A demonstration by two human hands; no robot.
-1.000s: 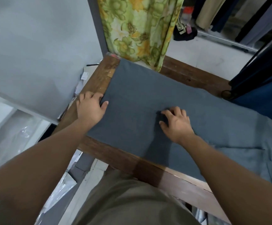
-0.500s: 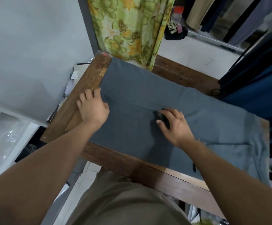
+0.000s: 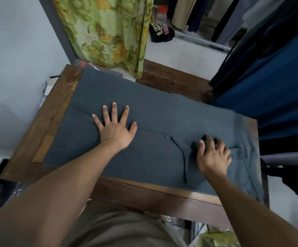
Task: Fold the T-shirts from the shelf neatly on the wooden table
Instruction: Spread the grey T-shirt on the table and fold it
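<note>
A dark grey cotton T-shirt [image 3: 162,118] lies spread lengthwise over the brown wooden table [image 3: 55,111], from its far left corner to its right edge. My left hand [image 3: 116,129] presses flat on the cloth left of centre, fingers straight and splayed wide; my right hand [image 3: 213,155], nearer the right edge, curls its fingers round a raised fold of the same cloth. A green-and-yellow floral curtain [image 3: 107,32] hangs at the table's far edge.
</note>
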